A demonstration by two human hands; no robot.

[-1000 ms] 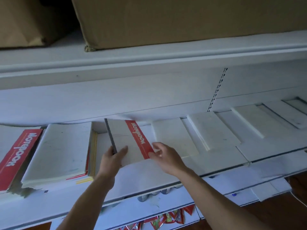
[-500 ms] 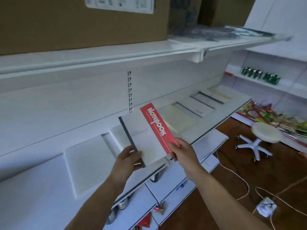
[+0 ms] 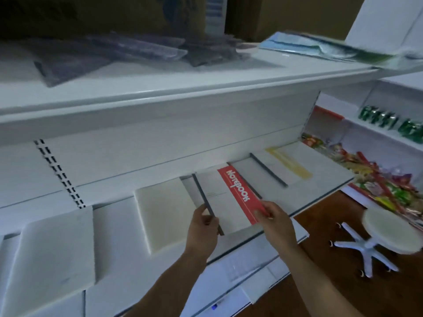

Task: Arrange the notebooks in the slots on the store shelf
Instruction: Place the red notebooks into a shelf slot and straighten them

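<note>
Bottom centre of frame: both forearms reached up to the shelf [image 3: 114, 234]. The left hand [image 3: 202, 227] pinched the near end of the notebook [image 3: 225, 202] at its dark spine, thumb on top, fingers curled under. The right hand [image 3: 278, 225] pinched the near right corner, on the red band [image 3: 240, 195]. Both grips were closed on the same book, neither looked slack.

The notebook was centre frame, face up, low over the sloped shelf, near edge close to the shelf lip. Couldn't tell whether it was resting or just clear of the surface.

Just left of it: a cream pad [image 3: 164, 209] in the next slot. Just right: a white cover [image 3: 246, 172] with a dark edge running along the red band. Couldn't tell whether the held book overlapped it. Beyond, toward upper right: a yellow-banded notebook [image 3: 288, 167] with a dark spine.

Judgement: the step in hand was seating the book in its slot.
- Line the spine up parallel with the neighbours.
- Slide it up the slope to the back.
- Lay it flat before letting go, one hand at a time.

Risks: riding up on the right-hand neighbour, or slipping off the lip on release.

Further back: a slotted strip [image 3: 59, 172] at left and an upper shelf [image 3: 160, 92] with plastic sleeves [image 3: 109, 53]. Far right: a stool [image 3: 389, 229] and snack packets [image 3: 377, 179].
</note>
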